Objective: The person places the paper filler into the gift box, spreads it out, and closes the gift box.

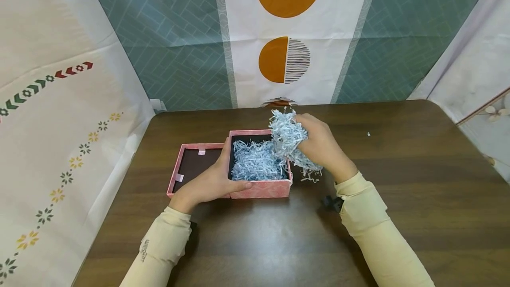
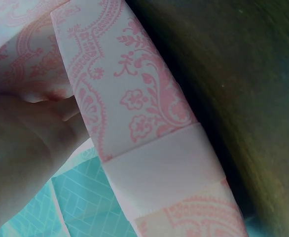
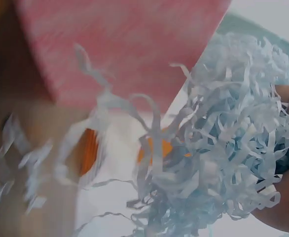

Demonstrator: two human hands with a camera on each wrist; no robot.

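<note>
- Cream sleeves (image 1: 159, 242) are coming in from the bottom edge of the head view, both forearms lying over the brown table (image 1: 398, 189).
- Left hand (image 1: 211, 183) is gripping the pink box (image 1: 260, 188) at its near-left corner, thumb lying along the front wall, fingers curled over the left wall into the inside.
- Left wrist view is showing the patterned pink wall (image 2: 134, 89) close up with a plain pale band (image 2: 164, 168) across it, palm (image 2: 21, 148) pressing against it.
- Right hand (image 1: 320, 145) is clutching a wad of pale blue shredded paper (image 1: 288, 138), fingers closed round it, just above the box's far-right corner; loose strands are hanging down past the box's right side.
- Right wrist view is showing the same wad (image 3: 238, 148) bunched in the fingers, pink box wall (image 3: 120, 44) blurred behind.
- More shredded paper (image 1: 256, 163) is lying inside the box.
- Box is sitting mid-table; its pink lid (image 1: 191, 167), inside up, is lying touching its left side.
</note>
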